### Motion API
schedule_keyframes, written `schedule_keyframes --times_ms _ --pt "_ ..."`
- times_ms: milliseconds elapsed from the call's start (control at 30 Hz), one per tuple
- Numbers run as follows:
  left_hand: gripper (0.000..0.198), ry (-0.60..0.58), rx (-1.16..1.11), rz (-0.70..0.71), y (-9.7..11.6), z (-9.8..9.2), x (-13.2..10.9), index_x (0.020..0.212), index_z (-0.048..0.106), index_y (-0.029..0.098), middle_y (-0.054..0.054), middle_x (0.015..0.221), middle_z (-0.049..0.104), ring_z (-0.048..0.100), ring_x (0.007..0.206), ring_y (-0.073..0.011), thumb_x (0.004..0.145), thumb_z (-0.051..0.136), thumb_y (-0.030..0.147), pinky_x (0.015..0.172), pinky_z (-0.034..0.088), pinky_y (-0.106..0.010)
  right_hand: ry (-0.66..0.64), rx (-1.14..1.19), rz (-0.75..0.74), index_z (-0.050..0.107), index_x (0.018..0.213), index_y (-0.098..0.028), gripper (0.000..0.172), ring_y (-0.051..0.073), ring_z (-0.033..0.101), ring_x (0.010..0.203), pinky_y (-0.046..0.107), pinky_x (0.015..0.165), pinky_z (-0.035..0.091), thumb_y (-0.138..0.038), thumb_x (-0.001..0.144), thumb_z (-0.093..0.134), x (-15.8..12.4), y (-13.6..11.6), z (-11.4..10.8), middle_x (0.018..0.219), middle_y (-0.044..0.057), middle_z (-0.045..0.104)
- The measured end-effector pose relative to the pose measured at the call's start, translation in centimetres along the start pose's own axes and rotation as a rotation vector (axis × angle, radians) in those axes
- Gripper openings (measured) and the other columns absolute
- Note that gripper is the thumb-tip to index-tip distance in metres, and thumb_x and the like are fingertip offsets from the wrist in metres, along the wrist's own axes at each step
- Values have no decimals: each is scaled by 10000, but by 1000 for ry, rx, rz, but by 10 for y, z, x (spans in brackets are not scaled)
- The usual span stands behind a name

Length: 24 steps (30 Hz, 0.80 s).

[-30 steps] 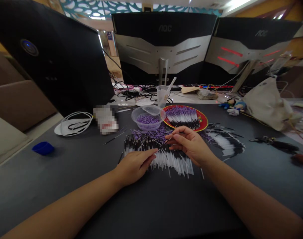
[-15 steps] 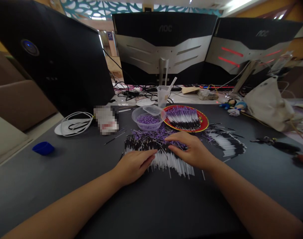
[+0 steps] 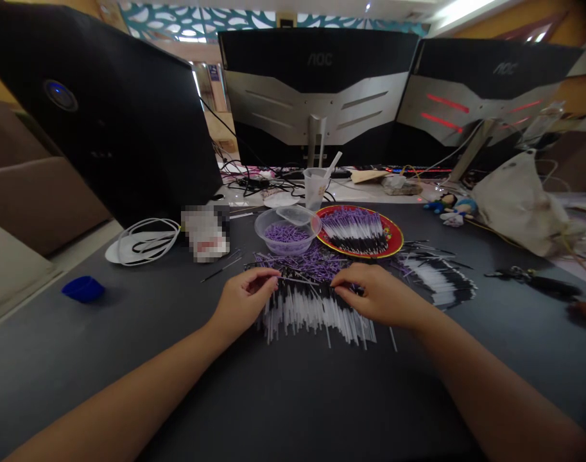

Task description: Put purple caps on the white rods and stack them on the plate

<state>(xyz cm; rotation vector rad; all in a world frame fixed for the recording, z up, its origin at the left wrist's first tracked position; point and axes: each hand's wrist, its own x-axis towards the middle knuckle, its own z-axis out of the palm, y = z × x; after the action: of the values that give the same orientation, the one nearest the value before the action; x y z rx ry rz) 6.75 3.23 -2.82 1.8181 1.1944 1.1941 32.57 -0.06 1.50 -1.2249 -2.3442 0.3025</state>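
Note:
Over a heap of pen refills, my left hand [image 3: 244, 298] pinches the left end of a thin pale pen refill [image 3: 297, 280] lying nearly level. My right hand [image 3: 370, 292] has thumb and forefinger closed at the other end, around a dark tip. Below and between the hands spreads the pile of white refills [image 3: 312, 311] with black ends. Behind it lie loose purple caps [image 3: 307, 264]. A clear plastic bowl [image 3: 261, 232] holds more purple caps, and a red plate [image 3: 395, 239] carries refills with purple ends.
A second batch of refills [image 3: 434, 279] lies right of my right hand, with pliers [image 3: 543, 282] beyond. At left are a blue cup-like piece [image 3: 83, 289] and a coiled white cable [image 3: 148, 240]. A plastic cup [image 3: 314, 189] and monitors [image 3: 321, 96] stand behind.
My left hand has lifted off the refills and turned, its fingers now pinching one refill. My right hand's thumb and forefinger have come together at the refill's right end.

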Motion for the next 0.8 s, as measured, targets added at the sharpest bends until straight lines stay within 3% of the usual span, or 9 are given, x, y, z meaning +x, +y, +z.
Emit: schedule_keyframes --times_ms 167,333,433,533,667,800 --pt "403 17 -239 -135 -2 3 2 1028 604 107 -90 855 682 638 647 -141 762 628 409 538 540 -248 -96 207 100 666 844 -200 151 140 601 646 265 589 447 -186 797 523 -1 -6 2 725 14 669" --pt "352 30 -183 -82 -5 0 3 1033 592 124 -88 869 678 610 618 -116 799 586 387 507 504 -213 35 264 241 664 791 -195 121 144 608 636 261 576 452 -233 771 551 5 21 0 704 15 677" --pt "266 22 -123 -60 -4 0 2 946 615 132 -69 807 682 605 589 -113 807 566 353 505 500 -214 242 176 388 674 807 -175 172 163 623 647 279 604 459 -292 770 554 8 56 -2 700 36 689" --pt "240 11 -74 -41 -2 1 0 914 622 137 -58 779 684 603 572 -115 804 552 338 523 507 -227 455 -62 536 688 820 -166 191 192 641 705 301 673 460 -287 752 556 10 91 -2 742 55 699" --pt "228 -18 -24 -23 0 2 -2 903 630 140 -59 784 686 603 579 -120 805 546 328 531 504 -230 474 -283 656 696 841 -174 221 223 654 770 312 695 450 -279 763 519 10 118 0 789 69 713" --pt "202 -38 130 56 0 -1 -4 916 640 163 -43 789 686 612 620 -133 821 525 299 508 466 -216 463 -331 678 694 828 -182 221 236 653 786 320 696 446 -284 767 508 11 124 3 805 69 718"
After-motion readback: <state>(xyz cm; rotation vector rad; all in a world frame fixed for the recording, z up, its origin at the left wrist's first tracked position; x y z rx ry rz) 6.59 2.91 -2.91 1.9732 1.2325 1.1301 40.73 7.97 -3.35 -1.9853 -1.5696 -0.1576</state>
